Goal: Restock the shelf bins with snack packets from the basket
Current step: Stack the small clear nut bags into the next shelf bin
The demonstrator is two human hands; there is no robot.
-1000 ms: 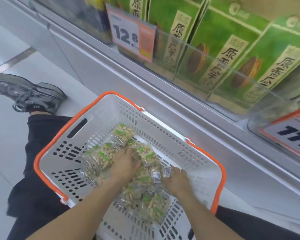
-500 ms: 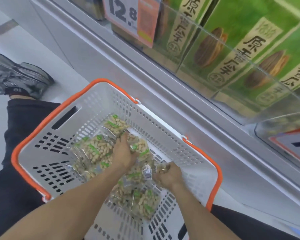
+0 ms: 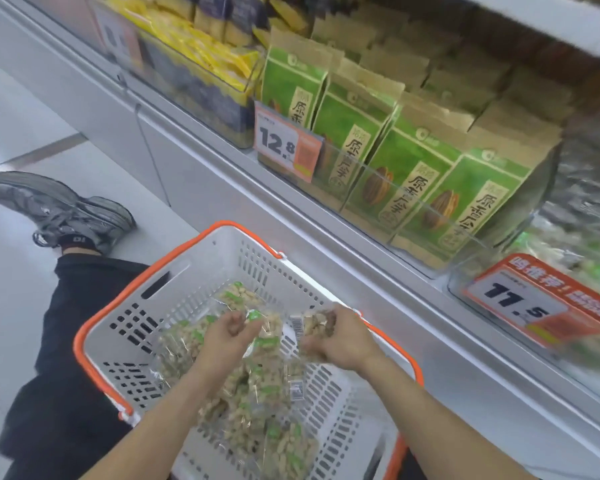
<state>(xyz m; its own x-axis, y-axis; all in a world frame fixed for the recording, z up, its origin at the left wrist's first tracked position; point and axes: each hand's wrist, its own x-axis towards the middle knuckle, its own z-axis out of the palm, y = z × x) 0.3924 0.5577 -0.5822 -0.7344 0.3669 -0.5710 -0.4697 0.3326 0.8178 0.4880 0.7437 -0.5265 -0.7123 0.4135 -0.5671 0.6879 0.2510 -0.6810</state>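
- Your hands have come up off the pile since a second ago; then both were pressed down into the packets (image 3: pixel 253 403), now each is lifted with a load.
- Means pickup is done, as I read it; next is the carry to a bin, nothing placed yet.
- Basket (image 3: pixel 201 251) is the landmark: white, orange rim, on the floor against the shelf base, between your legs.
- Left hand (image 3: pixel 227 336): over the basket middle, palm turned up, fingers curled; grip clamped on a packet corner, packet hanging down toward the pile.
- Right hand (image 3: pixel 340 342): over the basket's shelf-side rim, knuckles up, fingers curled under; grip clamped on a packet with a barcode label showing.
- Most packets lie heaped in the basket, from its middle to its near end.
- Likely target: the clear bin (image 3: pixel 575 244) above and right of the basket, behind the 11.5 tag (image 3: pixel 534 299); contents blurred, look like similar nuts.
- Green bags (image 3: pixel 409 174) sit in the bin directly above the basket, behind the 12.8 tag (image 3: pixel 286 145); not yours.
- Shoe (image 3: pixel 59 209) is left of the basket.
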